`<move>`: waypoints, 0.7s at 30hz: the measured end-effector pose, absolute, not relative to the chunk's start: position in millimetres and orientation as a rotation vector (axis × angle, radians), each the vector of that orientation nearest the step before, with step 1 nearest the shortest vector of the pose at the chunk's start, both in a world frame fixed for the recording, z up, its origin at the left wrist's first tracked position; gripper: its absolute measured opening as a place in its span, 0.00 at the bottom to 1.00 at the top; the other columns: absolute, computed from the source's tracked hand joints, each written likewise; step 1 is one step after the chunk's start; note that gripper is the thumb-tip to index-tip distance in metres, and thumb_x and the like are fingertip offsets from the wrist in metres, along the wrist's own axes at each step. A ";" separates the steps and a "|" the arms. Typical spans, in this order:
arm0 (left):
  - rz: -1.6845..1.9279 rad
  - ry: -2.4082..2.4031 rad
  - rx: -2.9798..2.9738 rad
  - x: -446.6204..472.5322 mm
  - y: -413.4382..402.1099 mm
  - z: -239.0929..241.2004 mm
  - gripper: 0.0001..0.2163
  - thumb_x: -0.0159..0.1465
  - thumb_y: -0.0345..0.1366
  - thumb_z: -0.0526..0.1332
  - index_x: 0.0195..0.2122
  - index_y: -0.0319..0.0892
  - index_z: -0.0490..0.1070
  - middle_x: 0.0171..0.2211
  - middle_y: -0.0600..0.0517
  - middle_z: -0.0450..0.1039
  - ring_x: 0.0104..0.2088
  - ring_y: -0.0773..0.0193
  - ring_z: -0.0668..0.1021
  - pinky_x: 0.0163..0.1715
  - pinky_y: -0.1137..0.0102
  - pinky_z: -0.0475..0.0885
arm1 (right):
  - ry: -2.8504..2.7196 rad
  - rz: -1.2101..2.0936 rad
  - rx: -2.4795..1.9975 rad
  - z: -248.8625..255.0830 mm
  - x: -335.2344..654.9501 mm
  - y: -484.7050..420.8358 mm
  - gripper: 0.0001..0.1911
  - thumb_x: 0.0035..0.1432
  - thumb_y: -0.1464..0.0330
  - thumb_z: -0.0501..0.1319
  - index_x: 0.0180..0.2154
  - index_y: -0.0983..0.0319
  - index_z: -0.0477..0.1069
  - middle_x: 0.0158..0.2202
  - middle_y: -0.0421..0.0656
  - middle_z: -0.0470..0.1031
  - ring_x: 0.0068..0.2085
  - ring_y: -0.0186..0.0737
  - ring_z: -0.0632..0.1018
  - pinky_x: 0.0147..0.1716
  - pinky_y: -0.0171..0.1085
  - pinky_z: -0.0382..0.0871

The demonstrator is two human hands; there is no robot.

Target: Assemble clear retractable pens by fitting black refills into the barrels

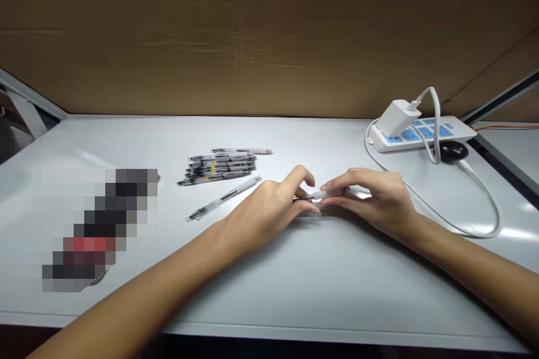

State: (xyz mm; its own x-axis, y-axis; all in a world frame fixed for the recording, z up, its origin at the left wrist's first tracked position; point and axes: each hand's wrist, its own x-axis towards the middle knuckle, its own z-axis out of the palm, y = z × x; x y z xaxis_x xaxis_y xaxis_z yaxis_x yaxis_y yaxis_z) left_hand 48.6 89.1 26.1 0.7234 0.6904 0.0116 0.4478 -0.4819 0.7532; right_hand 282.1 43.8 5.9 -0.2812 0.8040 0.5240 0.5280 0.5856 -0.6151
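Between my two hands a pen (pixel 320 195) is held just above the white table. My left hand (pixel 280 199) is closed, thumb and fingers around the pen's left end. The fingers of my right hand (pixel 373 196) pinch the grey-white part of the barrel, and a dark tip pokes out past them. Left of my left hand lies a single clear pen (pixel 225 198), slanted on the tabletop. Behind it several pens (pixel 223 167) with grey clips and dark ends lie in a stack, with one more pen (pixel 242 151) at the back of them.
A white power strip (pixel 425 134) with a charger (pixel 397 118) stands at the back right. Its white cable (pixel 499 219) loops over the table around a black round object (pixel 453 151). A pixelated item (pixel 101 230) lies at left. A cardboard wall (pixel 236 39) closes the back.
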 end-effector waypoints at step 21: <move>0.474 0.891 2.417 44.8 91.9 22.0 0.06 0.74 0.39 0.57 0.45 0.44 0.71 0.34 0.54 0.81 0.30 0.63 0.81 0.31 0.70 0.69 | -1.964 0.588 -1.211 -1.5 290.7 52.7 0.23 0.58 0.57 0.72 0.53 0.55 0.74 0.39 0.43 0.85 0.33 0.43 0.84 0.33 0.39 0.79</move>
State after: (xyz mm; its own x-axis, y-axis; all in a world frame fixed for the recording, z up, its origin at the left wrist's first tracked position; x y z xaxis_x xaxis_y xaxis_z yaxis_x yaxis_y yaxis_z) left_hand 44.8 91.9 22.0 0.7225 0.6766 0.1421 0.4958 -0.6503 0.5756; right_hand 290.7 52.7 -1.5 -0.2784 0.8937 0.3519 0.5530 0.4487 -0.7020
